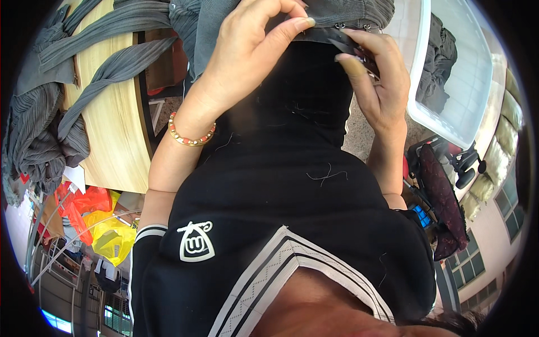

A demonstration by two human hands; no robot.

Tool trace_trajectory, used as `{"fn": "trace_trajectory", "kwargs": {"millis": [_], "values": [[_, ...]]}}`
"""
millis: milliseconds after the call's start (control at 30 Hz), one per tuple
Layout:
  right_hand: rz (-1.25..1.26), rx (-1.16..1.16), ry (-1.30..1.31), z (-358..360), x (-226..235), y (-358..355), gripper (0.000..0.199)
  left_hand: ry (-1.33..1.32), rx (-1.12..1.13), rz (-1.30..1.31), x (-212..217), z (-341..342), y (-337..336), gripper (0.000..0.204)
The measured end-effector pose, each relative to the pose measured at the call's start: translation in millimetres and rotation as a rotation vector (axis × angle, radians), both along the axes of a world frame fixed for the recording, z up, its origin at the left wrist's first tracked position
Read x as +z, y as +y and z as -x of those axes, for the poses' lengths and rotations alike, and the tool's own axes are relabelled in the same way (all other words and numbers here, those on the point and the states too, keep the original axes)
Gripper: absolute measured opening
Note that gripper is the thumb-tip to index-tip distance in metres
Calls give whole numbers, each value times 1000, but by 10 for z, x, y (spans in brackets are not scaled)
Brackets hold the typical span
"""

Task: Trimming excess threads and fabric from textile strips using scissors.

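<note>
Grey ribbed garment [351, 12] lies draped, small metal fasteners [367, 26] along its edge, dark pointed snips [343, 47] beside the garment

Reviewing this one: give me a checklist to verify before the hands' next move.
1. Left hand at the grey ribbed fabric garment's edge: ok.
2. Small dark pointed cutting tool in the right hand: ok.
3. Tool tip apart from left fingertips: ok, a gap shows.
4. Thread pinched in the left fingertips: cannot tell.
5. Black fabric top free of loose threads: not ok, pale thin threads lie there.
</note>
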State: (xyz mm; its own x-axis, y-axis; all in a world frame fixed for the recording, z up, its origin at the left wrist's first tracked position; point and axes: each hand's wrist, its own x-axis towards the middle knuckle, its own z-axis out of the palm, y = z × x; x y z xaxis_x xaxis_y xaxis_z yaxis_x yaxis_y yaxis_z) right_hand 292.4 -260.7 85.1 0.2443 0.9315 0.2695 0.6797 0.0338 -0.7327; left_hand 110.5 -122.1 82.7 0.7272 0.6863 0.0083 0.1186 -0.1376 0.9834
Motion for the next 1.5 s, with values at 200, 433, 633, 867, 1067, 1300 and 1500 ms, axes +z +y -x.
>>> {"fn": "trace_trajectory", "kwargs": {"millis": [200,433,633,867,1067,1300,1500], "values": [[-108,-30,-237,83,-7,48,38,-41,15,201,16,-29,35,10],[-98,-48,-302,115,27,134,35,-46,-34,571,-3,-55,131,14],[-77,-85,-342,133,86,171,31,10,-4,793,-173,-174,260,14],[-20,-110,-336,127,136,195,25,-36,-82,603,-50,-128,216,14],[70,-94,-333,150,325,208,26,-56,-69,503,38,-125,171,13],[145,-34,-332,185,510,305,27,81,-52,317,221,-122,141,12],[186,-45,-354,242,547,298,25,170,-41,118,317,-121,92,11]]}}
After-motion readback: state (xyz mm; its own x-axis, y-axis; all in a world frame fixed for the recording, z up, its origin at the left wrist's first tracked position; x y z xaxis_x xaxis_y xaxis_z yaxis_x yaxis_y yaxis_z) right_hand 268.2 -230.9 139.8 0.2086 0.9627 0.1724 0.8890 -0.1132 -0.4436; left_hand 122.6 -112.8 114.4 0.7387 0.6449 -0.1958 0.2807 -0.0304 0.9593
